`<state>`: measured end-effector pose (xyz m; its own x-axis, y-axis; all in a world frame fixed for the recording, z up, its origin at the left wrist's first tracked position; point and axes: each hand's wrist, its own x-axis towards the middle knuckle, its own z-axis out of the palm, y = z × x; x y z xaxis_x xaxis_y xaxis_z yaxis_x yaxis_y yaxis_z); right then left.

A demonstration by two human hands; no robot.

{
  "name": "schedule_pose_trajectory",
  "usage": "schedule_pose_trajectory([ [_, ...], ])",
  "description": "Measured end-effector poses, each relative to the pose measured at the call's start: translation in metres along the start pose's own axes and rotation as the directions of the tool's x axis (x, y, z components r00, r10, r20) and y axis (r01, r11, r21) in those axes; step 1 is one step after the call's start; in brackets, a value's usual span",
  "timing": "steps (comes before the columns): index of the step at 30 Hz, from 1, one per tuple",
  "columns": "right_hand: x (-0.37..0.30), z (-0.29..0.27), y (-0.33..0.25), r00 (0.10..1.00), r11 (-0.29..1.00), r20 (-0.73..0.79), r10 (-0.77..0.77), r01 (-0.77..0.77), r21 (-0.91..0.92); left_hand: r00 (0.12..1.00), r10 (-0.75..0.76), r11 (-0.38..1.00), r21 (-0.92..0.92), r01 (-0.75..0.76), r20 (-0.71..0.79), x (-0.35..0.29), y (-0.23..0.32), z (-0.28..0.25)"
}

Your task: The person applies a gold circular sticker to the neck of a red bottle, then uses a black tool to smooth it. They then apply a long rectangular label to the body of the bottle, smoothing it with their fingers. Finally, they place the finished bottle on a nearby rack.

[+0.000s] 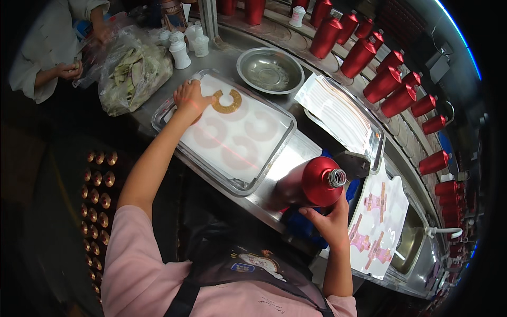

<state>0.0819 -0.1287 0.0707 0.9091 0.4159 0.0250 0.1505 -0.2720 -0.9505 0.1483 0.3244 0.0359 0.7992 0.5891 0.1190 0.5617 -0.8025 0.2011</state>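
My right hand is wrapped around the lower side of a red metallic bottle, tilted with its bare threaded neck toward me. My left hand reaches over the far left part of a shallow metal tray, fingers spread and thumb touching or close to a gold C-shaped piece. Beneath my left wrist, a brown edge shows, mostly hidden. A white sheet lies in the tray, with several faint pinkish C-shapes on it. Whether the left fingertips press on anything cannot be seen.
Behind the tray stands a round steel basin. Right of it are striped sheets on another tray, and a pink-printed sheet beside a sink. Red bottles line the far conveyor. A person stands by a plastic bag.
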Motion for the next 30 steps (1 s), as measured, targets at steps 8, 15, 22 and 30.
schedule_pose_trajectory([
  [8,0.002,-0.001,-0.003,1.0,0.999,0.026,-0.012,0.011,0.047,0.999,-0.011,0.998,-0.063,0.009,-0.035,0.04,-0.024,0.016],
  [15,-0.015,-0.006,-0.016,0.99,0.994,-0.13,-0.047,0.035,-0.1,0.976,-0.007,0.998,-0.07,-0.008,-0.219,0.046,-0.027,0.018],
  [22,-0.077,-0.006,-0.057,0.987,0.997,-0.154,-0.054,0.046,-0.059,0.922,0.172,0.982,-0.018,-0.19,-0.346,0.005,-0.002,-0.01],
  [30,-0.034,0.092,-0.06,0.968,0.89,0.25,0.013,-0.125,0.439,0.974,0.168,0.548,-0.807,-0.221,-0.154,-0.1,0.053,-0.102],
])
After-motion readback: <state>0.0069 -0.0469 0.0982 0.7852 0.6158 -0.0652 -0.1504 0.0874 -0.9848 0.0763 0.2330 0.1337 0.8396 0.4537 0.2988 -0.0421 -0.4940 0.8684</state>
